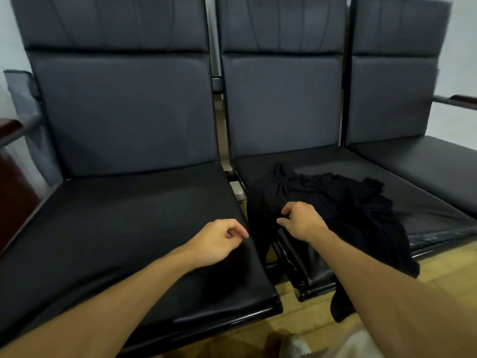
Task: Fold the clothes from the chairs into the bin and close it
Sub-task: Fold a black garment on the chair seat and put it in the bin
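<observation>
Obs.: three black chairs side by side: left chair (116,223), middle chair (281,107), right chair (392,99).

Garment (335,200): black, crumpled, on the middle chair's seat. It lies toward the front, with one part spilling over the seat's front left corner and another hanging off the front edge toward the floor (296,324).

Your right hand (302,220): on the garment near the seat's front left corner, fingers curled down into the fabric and gripping a fold.

Your left hand (216,241): over the left chair's seat by its right edge, just beside the hanging cloth. Its fingers are loosely curled, with the thumb against the fingertips. I cannot tell whether they pinch any fabric (black on black here).

Also: a grey fabric piece (18,99) behind the left chair's armrest (10,127).
</observation>
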`<state>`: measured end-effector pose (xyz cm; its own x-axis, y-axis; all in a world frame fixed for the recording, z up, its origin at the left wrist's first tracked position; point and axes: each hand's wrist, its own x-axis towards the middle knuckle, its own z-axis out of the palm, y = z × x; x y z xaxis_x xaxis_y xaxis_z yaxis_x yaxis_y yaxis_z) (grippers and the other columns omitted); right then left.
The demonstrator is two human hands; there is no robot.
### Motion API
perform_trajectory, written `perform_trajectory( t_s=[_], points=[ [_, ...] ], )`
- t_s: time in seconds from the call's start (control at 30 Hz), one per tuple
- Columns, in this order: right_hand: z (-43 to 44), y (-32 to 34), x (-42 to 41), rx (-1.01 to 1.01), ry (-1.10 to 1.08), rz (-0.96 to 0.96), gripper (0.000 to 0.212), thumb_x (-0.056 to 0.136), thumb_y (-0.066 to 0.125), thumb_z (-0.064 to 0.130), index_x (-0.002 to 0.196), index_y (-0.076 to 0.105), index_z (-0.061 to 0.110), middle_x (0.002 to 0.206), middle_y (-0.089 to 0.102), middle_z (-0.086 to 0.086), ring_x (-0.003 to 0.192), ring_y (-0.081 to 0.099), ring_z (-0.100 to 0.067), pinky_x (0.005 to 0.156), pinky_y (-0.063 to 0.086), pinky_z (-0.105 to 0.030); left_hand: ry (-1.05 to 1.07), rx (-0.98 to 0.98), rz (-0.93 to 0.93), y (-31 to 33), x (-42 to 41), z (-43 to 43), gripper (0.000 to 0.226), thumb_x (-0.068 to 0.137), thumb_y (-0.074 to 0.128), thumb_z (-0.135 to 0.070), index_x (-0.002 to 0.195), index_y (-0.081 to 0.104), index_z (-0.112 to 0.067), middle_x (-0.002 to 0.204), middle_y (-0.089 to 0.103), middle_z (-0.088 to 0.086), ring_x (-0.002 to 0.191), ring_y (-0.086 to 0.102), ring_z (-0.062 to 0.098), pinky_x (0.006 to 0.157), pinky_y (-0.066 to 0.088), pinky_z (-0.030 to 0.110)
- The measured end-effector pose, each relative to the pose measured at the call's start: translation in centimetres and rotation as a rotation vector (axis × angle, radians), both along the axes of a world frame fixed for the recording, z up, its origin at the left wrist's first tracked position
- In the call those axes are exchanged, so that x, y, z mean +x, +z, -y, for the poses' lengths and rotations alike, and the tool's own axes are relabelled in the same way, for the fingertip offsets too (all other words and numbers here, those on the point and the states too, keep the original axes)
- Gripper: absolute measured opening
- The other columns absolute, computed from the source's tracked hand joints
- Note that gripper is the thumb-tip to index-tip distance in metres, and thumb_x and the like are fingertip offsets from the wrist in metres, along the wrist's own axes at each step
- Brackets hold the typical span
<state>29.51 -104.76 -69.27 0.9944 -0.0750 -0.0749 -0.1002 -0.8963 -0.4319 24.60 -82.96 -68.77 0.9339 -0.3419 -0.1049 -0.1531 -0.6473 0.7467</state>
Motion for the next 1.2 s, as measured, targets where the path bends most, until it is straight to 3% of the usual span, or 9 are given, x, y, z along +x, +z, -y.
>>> perform_trajectory(
  t_s=[0.17, 0.3, 0.4, 0.53, 0.6, 0.67, 0.83, 1.07, 1.2],
  points=[
    [-0.7, 1.1, -0.1, 0.022, -0.125, 0.110, 0.004, 0.095, 0.054, 0.014, 0.094, 0.058, 0.015, 0.097, 0.063, -0.006, 0.083, 0.060, -0.023, 0.065, 0.044, -0.031, 0.083, -0.034, 0.020, 0.3, 0.3, 0.0, 0.022, 0.096, 0.053, -0.011, 0.096, 0.067, -0.028, 0.097, 0.065, -0.010, 0.091, 0.061, 0.004, 0.077, 0.044, 0.011],
    [-1.7, 3.1, -0.4, 0.460, -0.131, 0.474, 0.012, 0.093, 0.048, 0.003, 0.087, 0.056, 0.011, 0.085, 0.060, -0.002, 0.080, 0.055, -0.018, 0.067, 0.041, -0.021, 0.173, -0.179, 0.032, 0.9, -0.2, 0.2, 0.028, 0.093, 0.049, -0.006, 0.097, 0.064, -0.030, 0.098, 0.066, -0.007, 0.095, 0.064, 0.008, 0.088, 0.049, 0.019],
    [-3.5, 6.1, -1.7, 0.819, -0.039, 0.598, 0.020, 0.096, 0.050, 0.008, 0.082, 0.057, 0.020, 0.077, 0.056, 0.008, 0.069, 0.050, -0.003, 0.068, 0.039, -0.012, 0.227, -0.361, 0.032, 1.7, -0.8, 0.5, 0.026, 0.097, 0.053, -0.017, 0.118, 0.056, -0.030, 0.116, 0.061, -0.006, 0.106, 0.060, 0.007, 0.096, 0.045, 0.022],
    [-5.3, 8.7, -4.3, 1.290, 0.190, 0.361, 0.018, 0.100, 0.047, 0.009, 0.088, 0.060, 0.013, 0.081, 0.062, -0.002, 0.080, 0.059, -0.015, 0.077, 0.051, -0.032, 0.223, -0.628, -0.003, 2.7, -1.3, 1.4, 0.054, 0.096, 0.056, -0.035, 0.144, 0.033, -0.043, 0.130, 0.046, -0.020, 0.117, 0.049, -0.001, 0.108, 0.036, 0.031],
    [-5.8, 9.2, -5.4, 1.361, 0.284, 0.246, 0.018, 0.101, 0.044, 0.009, 0.090, 0.058, 0.009, 0.084, 0.060, -0.007, 0.081, 0.058, -0.020, 0.075, 0.050, -0.032, 0.224, -0.675, -0.001, 3.1, -1.7, 1.9, 0.035, 0.096, 0.056, -0.033, 0.130, 0.050, -0.040, 0.119, 0.057, -0.022, 0.112, 0.055, -0.001, 0.100, 0.040, 0.025],
    [-6.2, 9.2, -6.0, 1.355, 0.325, 0.201, 0.019, 0.101, 0.044, 0.009, 0.089, 0.058, 0.009, 0.084, 0.058, -0.008, 0.080, 0.056, -0.020, 0.073, 0.049, -0.030, 0.260, -0.683, 0.002, 3.8, -2.3, 2.3, 0.016, 0.098, 0.054, -0.027, 0.110, 0.064, -0.027, 0.104, 0.070, -0.013, 0.106, 0.062, 0.008, 0.090, 0.046, 0.023],
    [-6.4, 8.4, -5.5, 1.336, 0.225, 0.205, 0.016, 0.098, 0.048, 0.005, 0.095, 0.063, 0.010, 0.104, 0.068, -0.011, 0.101, 0.065, -0.020, 0.094, 0.052, -0.031, 0.394, -0.959, -0.081, 5.4, -3.1, 0.3, 0.023, 0.103, 0.044, -0.021, 0.113, 0.061, -0.009, 0.110, 0.071, 0.006, 0.107, 0.065, 0.022, 0.097, 0.049, 0.043],
    [-6.9, 4.8, -5.2, 0.327, 0.182, 0.258, 0.046, 0.092, 0.064, 0.026, 0.133, 0.045, 0.016, 0.092, 0.058, 0.003, 0.093, 0.056, -0.014, 0.080, 0.041, -0.026, 0.520, -1.362, -0.074, 7.1, -5.4, -6.1, 0.024, 0.101, 0.042, -0.015, 0.103, 0.065, -0.020, 0.106, 0.073, 0.003, 0.095, 0.071, 0.019, 0.072, 0.058, 0.032],
    [-8.1, 3.0, -4.7, 0.179, 0.265, -0.014, 0.063, 0.093, 0.057, 0.045, 0.146, 0.030, 0.028, 0.116, 0.063, -0.005, 0.100, 0.064, -0.023, 0.085, 0.054, -0.038, 0.680, -1.475, -0.093, 6.9, -6.3, -10.2, 0.032, 0.095, 0.045, -0.019, 0.119, 0.066, -0.012, 0.111, 0.072, 0.007, 0.100, 0.069, 0.025, 0.070, 0.057, 0.032]
  ],
)
